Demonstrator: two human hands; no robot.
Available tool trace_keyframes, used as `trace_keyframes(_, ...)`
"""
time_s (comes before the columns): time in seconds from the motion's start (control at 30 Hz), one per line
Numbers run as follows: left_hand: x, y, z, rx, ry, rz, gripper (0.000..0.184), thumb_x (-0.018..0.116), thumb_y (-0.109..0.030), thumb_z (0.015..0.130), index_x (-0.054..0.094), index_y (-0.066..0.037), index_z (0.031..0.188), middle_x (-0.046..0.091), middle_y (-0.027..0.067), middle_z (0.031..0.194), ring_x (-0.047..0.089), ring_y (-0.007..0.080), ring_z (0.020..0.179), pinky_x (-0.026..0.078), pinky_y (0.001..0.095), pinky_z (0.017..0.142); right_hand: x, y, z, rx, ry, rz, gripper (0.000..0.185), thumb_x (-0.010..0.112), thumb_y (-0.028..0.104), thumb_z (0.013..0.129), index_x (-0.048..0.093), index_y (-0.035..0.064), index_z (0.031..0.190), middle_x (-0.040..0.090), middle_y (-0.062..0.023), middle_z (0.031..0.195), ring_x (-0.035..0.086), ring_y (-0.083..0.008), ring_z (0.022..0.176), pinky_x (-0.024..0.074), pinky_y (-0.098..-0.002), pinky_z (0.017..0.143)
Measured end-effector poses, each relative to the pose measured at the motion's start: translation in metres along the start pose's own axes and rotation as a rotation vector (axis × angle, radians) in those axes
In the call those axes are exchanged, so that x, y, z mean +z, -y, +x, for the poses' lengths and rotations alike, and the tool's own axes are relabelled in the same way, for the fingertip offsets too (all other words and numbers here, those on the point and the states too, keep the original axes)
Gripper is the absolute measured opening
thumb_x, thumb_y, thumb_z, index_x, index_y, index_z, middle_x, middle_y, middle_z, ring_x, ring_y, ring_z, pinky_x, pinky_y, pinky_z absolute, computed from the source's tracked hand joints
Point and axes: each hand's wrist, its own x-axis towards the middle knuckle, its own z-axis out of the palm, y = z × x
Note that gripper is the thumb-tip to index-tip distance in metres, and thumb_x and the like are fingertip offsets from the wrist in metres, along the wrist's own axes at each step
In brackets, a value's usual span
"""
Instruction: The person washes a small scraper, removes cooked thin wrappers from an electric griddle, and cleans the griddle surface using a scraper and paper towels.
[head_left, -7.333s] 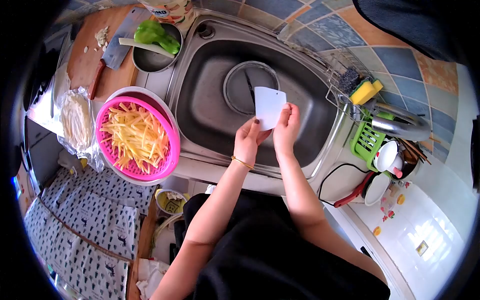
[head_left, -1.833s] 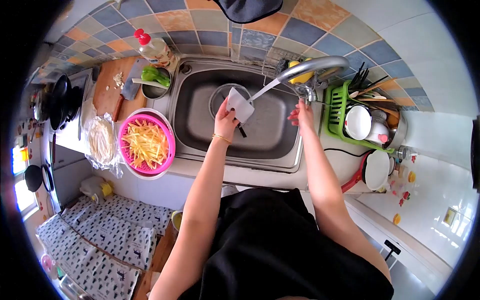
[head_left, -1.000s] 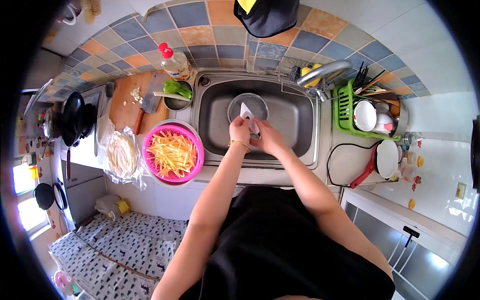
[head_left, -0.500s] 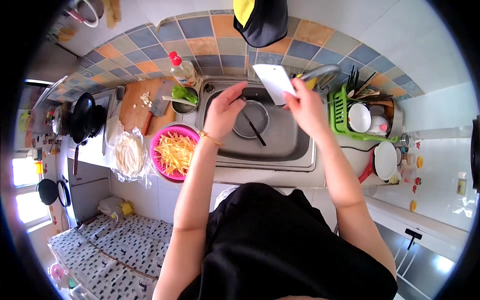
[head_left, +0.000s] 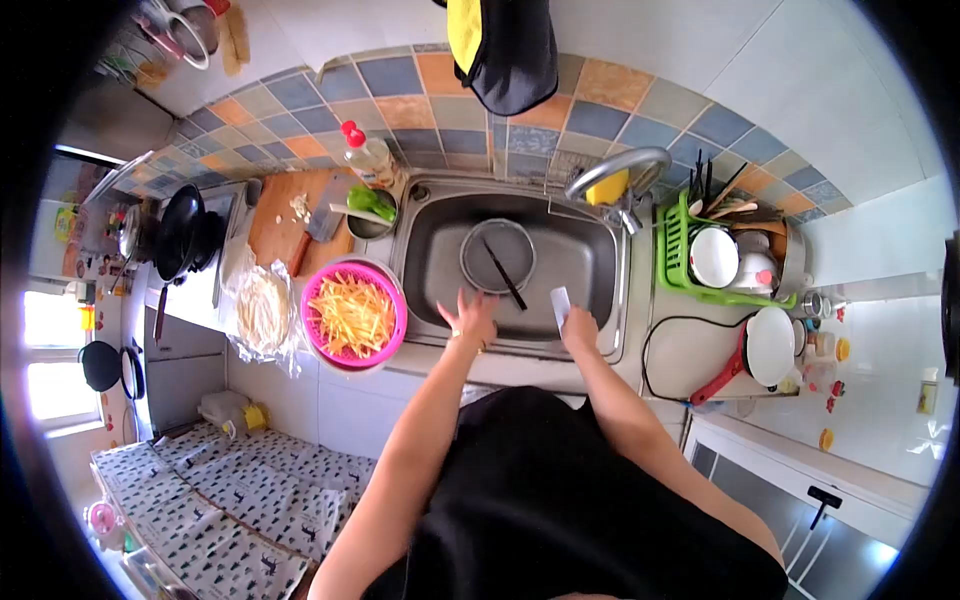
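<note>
Over the front edge of the metal sink [head_left: 425, 275], my right hand [head_left: 580, 332] grips a thin, flat white panel [head_left: 560, 302], seen almost edge-on. Its exact kind is unclear. My left hand [head_left: 472, 322] is beside it on the left, fingers spread and holding nothing. Just beyond both hands, a round container [head_left: 470, 240] sits in the sink, with a slim black utensil [head_left: 503, 272] leaning across its rim. Left of the sink, a pink colander [head_left: 400, 320] holds yellow shredded strips [head_left: 350, 315].
A curved faucet [head_left: 620, 160] arches over the sink's back right. At right stand a green dish rack [head_left: 675, 240] and a red-handled pan [head_left: 770, 345]. A wooden board [head_left: 275, 220] carries a cleaver [head_left: 328, 210], beside a bowl of green peppers [head_left: 370, 203] and a bottle [head_left: 368, 160].
My right hand has brought the white panel from near the faucet down to the sink's front and turned it edge-on. My left hand has moved back toward the front edge, its fingers spreading.
</note>
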Motion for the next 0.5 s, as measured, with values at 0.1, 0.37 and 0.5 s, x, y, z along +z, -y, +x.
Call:
trace_keyframes(0.1, -0.002, -0.013, -0.011, 0.013, -0.026, -0.033, 0.059, 0.063, -0.027, 0.080, 0.047, -0.024, 0.137, 0.035, 0.0108, 0.148, 0.020, 0.0404, 0.141, 0.018, 0.0685, 0.106, -0.023, 0.003, -0.021, -0.011, -0.011, 0.000, 0.014, 0.055, 0.013, 0.087, 0.060, 0.0043, 0.097, 0.067, -0.0183, 0.090, 0.064, -0.0384, 0.088, 0.0511, -0.0488, 0.077)
trace_keyframes(0.37, -0.230, -0.065, -0.117, 0.744, -0.351, -1.041, 0.043, 0.054, -0.010, 0.092, 0.048, -0.006, 0.134, 0.051, 0.0138, 0.135, 0.045, 0.0264, 0.128, 0.036, 0.0364, 0.106, -0.289, 0.109, -0.059, -0.559, 0.142, 0.761, 0.023, 0.046, 0.017, 0.099, 0.059, 0.0033, 0.111, 0.067, -0.0130, 0.098, 0.067, -0.0260, 0.078, 0.0554, -0.0346, 0.072)
trace_keyframes(0.5, -0.262, -0.066, -0.157, 1.028, -0.127, -1.521, 0.044, 0.051, -0.007, 0.093, 0.044, -0.001, 0.137, 0.044, 0.0161, 0.142, 0.044, 0.0270, 0.130, 0.035, 0.0421, 0.108, -0.311, 0.100, -0.072, -0.639, 0.383, 1.497, 0.027, 0.047, 0.020, 0.100, 0.056, 0.0029, 0.118, 0.065, -0.0120, 0.110, 0.067, -0.0231, 0.087, 0.0568, -0.0349, 0.076)
